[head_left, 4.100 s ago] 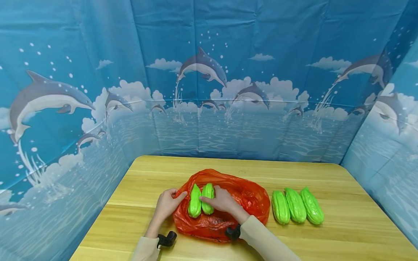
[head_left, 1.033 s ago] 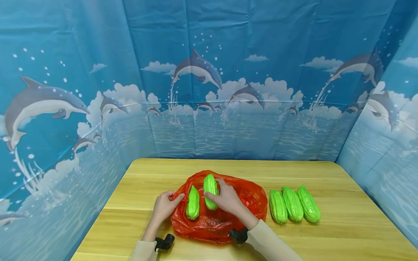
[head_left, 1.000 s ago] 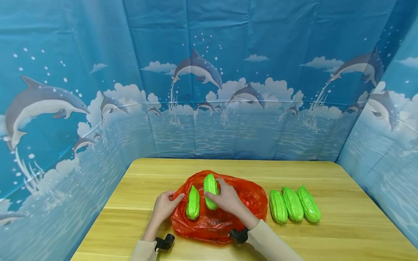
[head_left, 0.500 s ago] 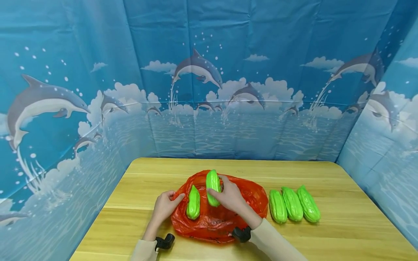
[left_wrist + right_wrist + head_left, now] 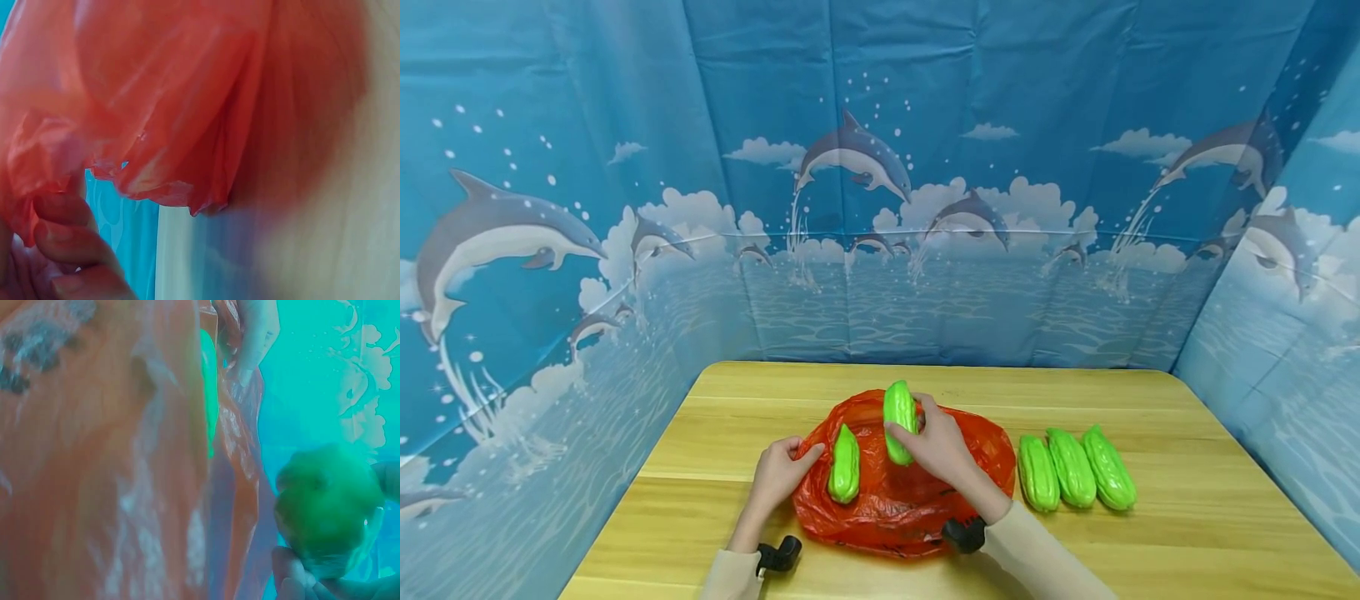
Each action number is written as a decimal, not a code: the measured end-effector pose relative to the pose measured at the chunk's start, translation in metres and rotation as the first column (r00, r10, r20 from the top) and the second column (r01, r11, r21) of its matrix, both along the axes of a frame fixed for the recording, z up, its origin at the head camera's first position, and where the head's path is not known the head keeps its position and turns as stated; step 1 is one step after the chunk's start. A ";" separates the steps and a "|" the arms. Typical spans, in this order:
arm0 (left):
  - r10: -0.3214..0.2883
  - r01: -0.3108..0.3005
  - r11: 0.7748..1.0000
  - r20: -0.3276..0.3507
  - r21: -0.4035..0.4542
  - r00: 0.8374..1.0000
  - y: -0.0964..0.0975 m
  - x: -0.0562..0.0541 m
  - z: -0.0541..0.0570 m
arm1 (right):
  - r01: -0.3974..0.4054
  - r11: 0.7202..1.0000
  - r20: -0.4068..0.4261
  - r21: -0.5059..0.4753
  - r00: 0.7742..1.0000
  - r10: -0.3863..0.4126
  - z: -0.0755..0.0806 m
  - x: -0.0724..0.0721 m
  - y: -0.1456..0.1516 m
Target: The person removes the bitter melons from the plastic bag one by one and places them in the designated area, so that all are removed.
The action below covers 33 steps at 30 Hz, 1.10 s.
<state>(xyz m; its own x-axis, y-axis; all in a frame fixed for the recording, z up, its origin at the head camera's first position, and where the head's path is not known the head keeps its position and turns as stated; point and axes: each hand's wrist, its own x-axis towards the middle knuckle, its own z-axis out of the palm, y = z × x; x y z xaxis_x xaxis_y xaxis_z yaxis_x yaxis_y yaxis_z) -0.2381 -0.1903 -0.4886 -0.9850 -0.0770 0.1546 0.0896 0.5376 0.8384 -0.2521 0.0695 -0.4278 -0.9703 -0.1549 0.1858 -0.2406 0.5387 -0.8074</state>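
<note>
A red plastic bag point(image 5: 880, 527) lies spread on the table with its mouth open. My left hand point(image 5: 777, 475) pinches the bag's left edge between thumb and fingers; the left wrist view shows those fingers point(image 5: 72, 240) curled at the red film point(image 5: 175, 119). In my right hand point(image 5: 943, 443) is a shiny bright-green bitter melon point(image 5: 898, 408), gripped between thumb and fingers and raised over the bag's far rim. Its blunt end shows blurred in the right wrist view, as a rounded green bitter melon point(image 5: 331, 509). Another bitter melon point(image 5: 844, 468) lies in the bag near my left hand.
Right of the bag, three more bitter melons point(image 5: 1071, 471) lie side by side on the wooden table point(image 5: 1195, 517). A blue dolphin-print curtain point(image 5: 880, 308) closes off the back and sides. Black wrist cameras point(image 5: 780, 554) sit on both wrists.
My right hand has lifted one bitter melon from beside the other in the bag and carried it away from me and slightly right. The left hand keeps its hold on the bag's edge.
</note>
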 end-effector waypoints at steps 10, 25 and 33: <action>-0.003 0.003 1.000 0.001 0.000 1.000 0.000 0.000 -0.001 | 0.051 0.998 -0.018 -0.019 0.998 -0.052 0.002 -0.003 0.008; 0.003 -0.003 1.000 0.004 -0.008 1.000 0.000 0.000 -0.002 | 0.089 0.996 -0.058 -0.011 0.994 -0.089 0.007 -0.004 0.022; -0.003 0.003 1.000 0.004 0.001 1.000 0.001 0.000 -0.001 | 0.091 0.995 -0.072 -0.026 0.993 -0.093 0.010 -0.004 0.030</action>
<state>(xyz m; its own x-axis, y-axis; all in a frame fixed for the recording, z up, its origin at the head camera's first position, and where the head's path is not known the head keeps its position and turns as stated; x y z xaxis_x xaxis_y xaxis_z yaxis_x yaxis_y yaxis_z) -0.2379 -0.1896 -0.4900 -0.9858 -0.0737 0.1508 0.0882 0.5367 0.8392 -0.2564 0.0992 -0.4175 -0.9638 -0.0602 0.2596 -0.2498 0.5430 -0.8017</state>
